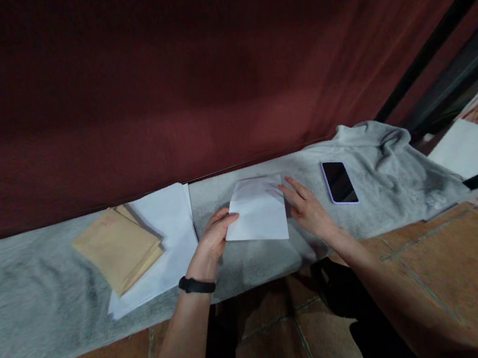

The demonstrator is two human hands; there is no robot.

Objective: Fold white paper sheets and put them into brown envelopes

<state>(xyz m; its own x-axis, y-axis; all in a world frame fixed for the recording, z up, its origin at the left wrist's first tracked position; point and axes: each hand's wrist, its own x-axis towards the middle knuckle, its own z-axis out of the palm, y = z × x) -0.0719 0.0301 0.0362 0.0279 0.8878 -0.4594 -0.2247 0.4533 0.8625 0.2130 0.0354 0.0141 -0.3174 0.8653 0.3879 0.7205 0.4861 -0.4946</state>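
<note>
A folded white sheet of paper (259,211) lies on a grey cloth (30,283) spread over the floor. My left hand (215,239), with a black band on its wrist, rests at the sheet's left edge, its fingers pressed on the paper. At the right edge my right hand (307,207) has its fingers stretched out flat, touching the sheet.
A stack of white sheets (171,240) lies to the left with several brown envelopes (116,247) on top. A dark phone (339,182) rests on the cloth to the right. A dark red curtain (157,82) hangs behind. Tiled floor (445,272) lies in front.
</note>
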